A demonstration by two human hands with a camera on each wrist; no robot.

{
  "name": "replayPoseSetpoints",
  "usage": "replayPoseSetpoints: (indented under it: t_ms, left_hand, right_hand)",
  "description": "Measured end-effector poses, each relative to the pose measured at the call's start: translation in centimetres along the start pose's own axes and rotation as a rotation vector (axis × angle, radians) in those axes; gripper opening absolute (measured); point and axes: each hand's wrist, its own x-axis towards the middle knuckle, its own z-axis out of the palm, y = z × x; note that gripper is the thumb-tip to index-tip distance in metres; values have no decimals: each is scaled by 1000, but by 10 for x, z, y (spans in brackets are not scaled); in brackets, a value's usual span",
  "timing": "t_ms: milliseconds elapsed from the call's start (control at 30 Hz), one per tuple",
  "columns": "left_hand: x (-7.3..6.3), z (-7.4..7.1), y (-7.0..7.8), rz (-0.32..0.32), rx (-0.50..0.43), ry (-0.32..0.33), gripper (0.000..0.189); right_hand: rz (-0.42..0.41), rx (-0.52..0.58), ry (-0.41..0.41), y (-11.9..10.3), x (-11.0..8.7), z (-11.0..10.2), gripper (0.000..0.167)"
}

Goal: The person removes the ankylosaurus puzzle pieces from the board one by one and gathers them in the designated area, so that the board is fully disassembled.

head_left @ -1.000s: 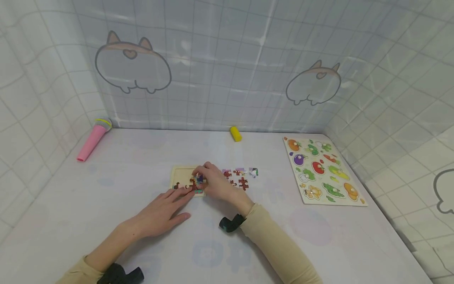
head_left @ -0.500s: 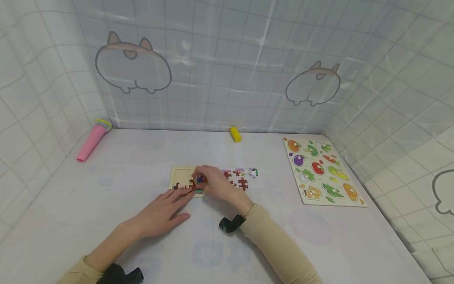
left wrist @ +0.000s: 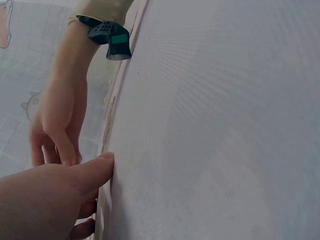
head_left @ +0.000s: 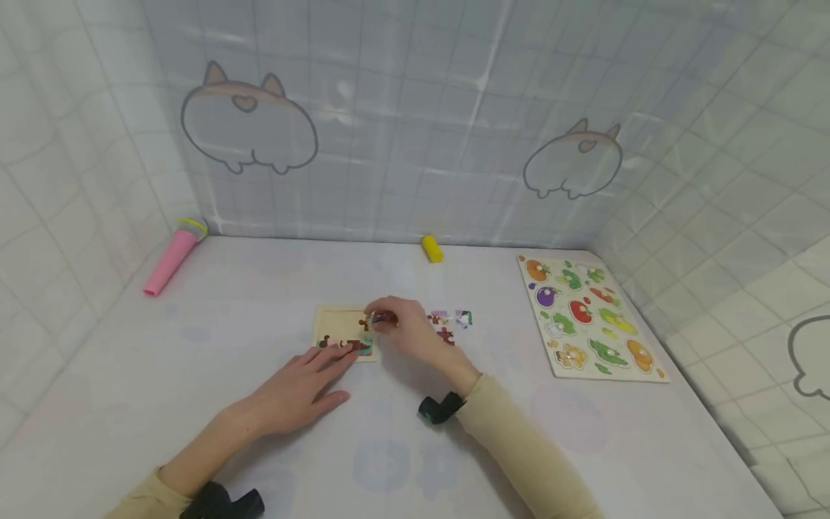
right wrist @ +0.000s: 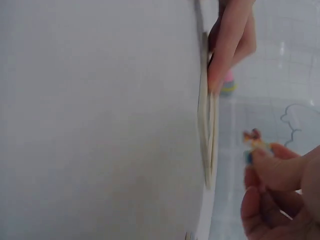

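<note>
From where I stand, the person's work centres on a small wooden puzzle tray (head_left: pixel 331 317) lying flat on the white table (head_left: pixel 253 288). Inside it, a row of fitted pieces (head_left: pixel 358 347) runs along the side nearest the person, partly hidden by fingers.

The left hand (head_left: pixel 298 389) comes in from the near left of the tray. Its fingers stretch out, slightly spread, with the fingertips on the tray's near edge and the row; the thumb stands apart from them, and I can't tell whether it presses on anything.

The right hand (head_left: pixel 408 331) is at the tray's right edge. Its thumb and forefinger pinch a colourful puzzle piece (right wrist: pixel 256 143), raised clear of the tray, while the other fingers curl beneath.

Just right of the tray lie loose pieces (head_left: pixel 445 336), some perhaps hidden by that hand. Farther right of the tray is a board (head_left: pixel 590 317) of fruit and vegetable shapes. Beyond the tray, a little to its right, a yellow block (head_left: pixel 431 249) lies near the tiled-pattern wall (head_left: pixel 415 144). Well left of the tray and farther back lies a pink toy microphone (head_left: pixel 171 263).
</note>
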Motion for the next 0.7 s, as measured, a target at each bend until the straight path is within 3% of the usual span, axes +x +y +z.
replayPoseSetpoints:
  t_ms: [300, 700]
  left_hand:
    - [-2, 0, 1, -12, 7, 3, 64]
    - [-2, -3, 3, 2, 6, 21, 63]
  right_hand:
    - [136, 79, 39, 25, -40, -51, 18]
    - [210, 31, 178, 73, -86, -104, 14]
